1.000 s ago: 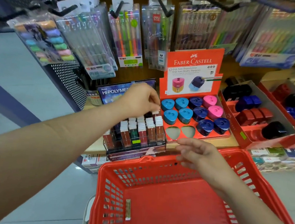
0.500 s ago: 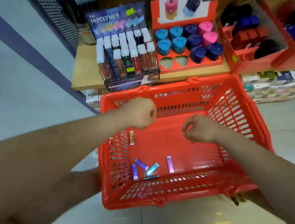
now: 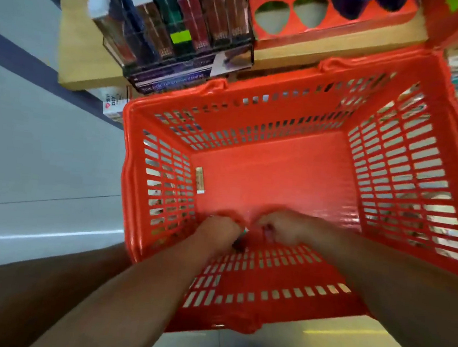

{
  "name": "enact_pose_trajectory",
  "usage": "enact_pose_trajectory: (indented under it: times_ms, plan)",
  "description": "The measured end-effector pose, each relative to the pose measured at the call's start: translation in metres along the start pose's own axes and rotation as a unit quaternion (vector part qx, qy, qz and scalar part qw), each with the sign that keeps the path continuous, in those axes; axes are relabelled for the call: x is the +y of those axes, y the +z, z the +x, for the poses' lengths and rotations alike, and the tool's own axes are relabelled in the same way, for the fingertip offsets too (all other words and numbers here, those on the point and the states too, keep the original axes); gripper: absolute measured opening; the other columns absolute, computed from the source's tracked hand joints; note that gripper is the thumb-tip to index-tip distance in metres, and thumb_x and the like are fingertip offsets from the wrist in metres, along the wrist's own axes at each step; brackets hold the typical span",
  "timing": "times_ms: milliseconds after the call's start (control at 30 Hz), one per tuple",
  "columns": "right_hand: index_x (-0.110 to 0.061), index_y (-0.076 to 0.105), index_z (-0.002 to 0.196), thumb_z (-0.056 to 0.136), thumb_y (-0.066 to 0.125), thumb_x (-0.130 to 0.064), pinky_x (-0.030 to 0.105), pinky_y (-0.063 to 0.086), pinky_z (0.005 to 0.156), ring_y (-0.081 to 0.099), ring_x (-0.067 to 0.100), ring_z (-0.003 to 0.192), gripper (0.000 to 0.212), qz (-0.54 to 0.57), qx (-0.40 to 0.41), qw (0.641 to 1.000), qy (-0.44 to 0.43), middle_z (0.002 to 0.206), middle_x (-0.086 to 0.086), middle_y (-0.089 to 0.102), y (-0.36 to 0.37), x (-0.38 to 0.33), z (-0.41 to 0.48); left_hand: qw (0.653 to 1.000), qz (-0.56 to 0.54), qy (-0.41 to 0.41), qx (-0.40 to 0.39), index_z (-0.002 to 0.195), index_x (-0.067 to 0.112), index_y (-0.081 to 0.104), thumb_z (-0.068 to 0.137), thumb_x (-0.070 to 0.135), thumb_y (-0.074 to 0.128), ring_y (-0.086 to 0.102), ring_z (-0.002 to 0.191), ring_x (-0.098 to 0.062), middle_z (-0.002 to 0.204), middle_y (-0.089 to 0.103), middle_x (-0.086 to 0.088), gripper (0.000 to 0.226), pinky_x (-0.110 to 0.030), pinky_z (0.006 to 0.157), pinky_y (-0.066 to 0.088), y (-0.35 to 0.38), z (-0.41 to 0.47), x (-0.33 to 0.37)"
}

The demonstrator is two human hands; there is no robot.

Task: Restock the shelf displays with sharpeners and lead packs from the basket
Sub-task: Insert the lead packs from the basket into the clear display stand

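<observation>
both grips sit low at the near end of the basket floor, fingers curled. blur hides whether the left grip or the right grip holds anything. a lone lead pack lies just beyond the left grip against the left wall, its long axis pointing toward the shelf. the left is nearer.

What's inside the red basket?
One lead pack lies by the basket wall. The left hand and right hand reach in, hiding whatever lies under them.
</observation>
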State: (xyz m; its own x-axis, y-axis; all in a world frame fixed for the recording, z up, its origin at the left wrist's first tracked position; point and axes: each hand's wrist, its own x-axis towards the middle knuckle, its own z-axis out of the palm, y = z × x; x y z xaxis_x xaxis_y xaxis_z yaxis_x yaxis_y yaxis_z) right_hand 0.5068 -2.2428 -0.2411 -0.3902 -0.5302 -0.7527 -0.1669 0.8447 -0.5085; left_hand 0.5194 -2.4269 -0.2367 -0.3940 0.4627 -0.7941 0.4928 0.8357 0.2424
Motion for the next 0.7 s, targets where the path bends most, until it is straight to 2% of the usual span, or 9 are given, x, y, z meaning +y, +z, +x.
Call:
enact_pose_trajectory:
  times_ms: [100, 167, 300, 400, 467, 533, 600, 667, 700]
  plan:
    - [-0.021, 0.073, 0.104, 0.081, 0.057, -0.014, 0.026, 0.046, 0.09, 0.062, 0.024, 0.107, 0.029, -0.021, 0.044, 0.999, -0.008, 0.113, 0.003, 0.071, 0.008, 0.004, 0.011, 0.999, -0.002, 0.003, 0.032, 0.133, 0.015, 0.042, 0.095, 0.039, 0.047, 0.049, 0.119, -0.033, 0.13, 0.048, -0.014, 0.046, -0.042, 0.092, 0.044, 0.002, 0.005, -0.003]
    - [-0.018, 0.071, 0.097, 0.08, 0.057, -0.017, 0.03, 0.05, 0.087, 0.064, 0.026, 0.105, 0.023, -0.038, 0.083, 0.996, 0.023, 0.108, 0.005, 0.071, 0.007, 0.003, 0.015, 0.997, -0.006, 0.007, 0.073, 0.131, 0.016, 0.039, 0.091, 0.035, 0.051, 0.044, 0.121, -0.032, 0.131, 0.042, -0.011, 0.046, -0.041, 0.09, 0.045, 0.001, 0.005, -0.001]
    - [-0.022, 0.061, 0.116, 0.089, 0.058, -0.03, 0.032, 0.049, 0.091, 0.061, 0.027, 0.112, 0.028, -0.055, 0.156, 0.981, 0.106, 0.122, 0.007, 0.062, -0.003, 0.011, 0.02, 0.996, 0.008, 0.01, 0.091, 0.131, 0.017, 0.038, 0.086, 0.033, 0.059, 0.043, 0.121, -0.03, 0.131, 0.042, -0.009, 0.053, -0.039, 0.09, 0.043, 0.0, 0.006, 0.005]
    - [-0.024, 0.047, 0.131, 0.093, 0.056, -0.016, 0.037, 0.049, 0.093, 0.06, 0.032, 0.114, 0.04, -0.032, 0.177, 0.971, 0.157, 0.139, 0.009, 0.044, -0.009, 0.018, 0.02, 0.996, 0.022, 0.01, 0.081, 0.133, 0.017, 0.037, 0.085, 0.029, 0.062, 0.043, 0.122, -0.031, 0.132, 0.043, -0.01, 0.055, -0.039, 0.094, 0.039, 0.004, 0.007, 0.009]
    - [-0.02, 0.041, 0.132, 0.09, 0.057, -0.009, 0.041, 0.05, 0.089, 0.061, 0.036, 0.108, 0.046, -0.005, 0.222, 0.96, 0.172, 0.132, 0.013, 0.045, -0.011, 0.019, 0.02, 0.996, 0.028, 0.009, 0.088, 0.135, 0.016, 0.036, 0.088, 0.021, 0.056, 0.044, 0.121, -0.033, 0.132, 0.045, -0.013, 0.051, -0.041, 0.098, 0.037, 0.007, 0.01, 0.012]
    - [-0.016, 0.039, 0.123, 0.086, 0.061, -0.007, 0.042, 0.051, 0.085, 0.064, 0.038, 0.102, 0.044, 0.049, 0.272, 0.942, 0.191, 0.118, 0.015, 0.056, -0.011, 0.021, 0.02, 0.994, 0.029, 0.0, 0.107, 0.134, 0.015, 0.037, 0.089, 0.014, 0.048, 0.045, 0.119, -0.035, 0.13, 0.047, -0.015, 0.046, -0.042, 0.1, 0.034, 0.011, 0.014, 0.014]
    - [-0.015, 0.043, 0.117, 0.086, 0.061, -0.011, 0.039, 0.05, 0.081, 0.065, 0.034, 0.095, 0.036, 0.163, 0.295, 0.916, 0.218, 0.102, 0.014, 0.064, -0.014, 0.024, 0.024, 0.991, -0.009, -0.033, 0.126, 0.13, 0.013, 0.041, 0.082, 0.009, 0.049, 0.048, 0.116, -0.034, 0.126, 0.05, -0.014, 0.048, -0.04, 0.098, 0.035, 0.012, 0.017, 0.014]
    - [-0.016, 0.055, 0.1, 0.083, 0.058, -0.007, 0.033, 0.05, 0.075, 0.061, 0.026, 0.083, 0.019, 0.298, 0.273, 0.889, 0.217, 0.086, 0.008, 0.063, -0.022, 0.026, 0.028, 0.978, -0.105, -0.086, 0.155, 0.122, 0.013, 0.049, 0.08, 0.011, 0.054, 0.053, 0.111, -0.03, 0.119, 0.056, -0.011, 0.043, -0.034, 0.089, 0.039, 0.005, 0.019, 0.016]
    - [-0.019, 0.059, 0.085, 0.081, 0.054, -0.001, 0.028, 0.047, 0.066, 0.058, 0.024, 0.072, 0.019, 0.345, 0.263, 0.878, 0.204, 0.075, 0.004, 0.06, -0.026, 0.026, 0.033, 0.954, -0.19, -0.132, 0.19, 0.114, 0.014, 0.055, 0.082, 0.014, 0.056, 0.057, 0.105, -0.028, 0.112, 0.061, -0.01, 0.032, -0.031, 0.083, 0.04, -0.001, 0.019, 0.016]
